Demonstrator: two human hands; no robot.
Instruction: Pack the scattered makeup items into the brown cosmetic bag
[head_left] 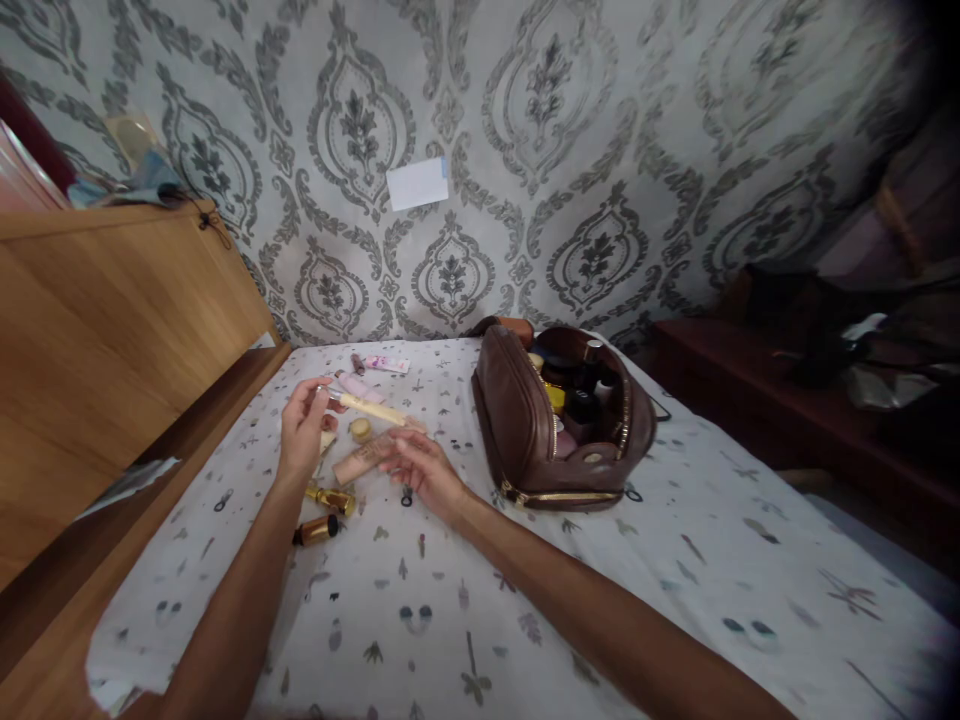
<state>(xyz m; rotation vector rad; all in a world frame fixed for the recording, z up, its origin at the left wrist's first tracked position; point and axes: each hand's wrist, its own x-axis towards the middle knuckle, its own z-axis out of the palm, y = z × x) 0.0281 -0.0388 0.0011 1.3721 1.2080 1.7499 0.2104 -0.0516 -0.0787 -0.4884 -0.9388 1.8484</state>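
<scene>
Your left hand point(300, 428) pinches one end of the slim cream tube point(373, 408); your right hand point(426, 472), half open, sits by the other, likely for support; contact unclear.

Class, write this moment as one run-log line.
left hand: holding pale slender tube | right hand: near its other end, contact unclear | brown bag: open, items inside | patterned cloth: beneath bag

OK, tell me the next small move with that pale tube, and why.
Perhaps steady the pale tube with the right hand: the left hand holds it near one end, and the right hand's fingers are close to its other end.
</scene>
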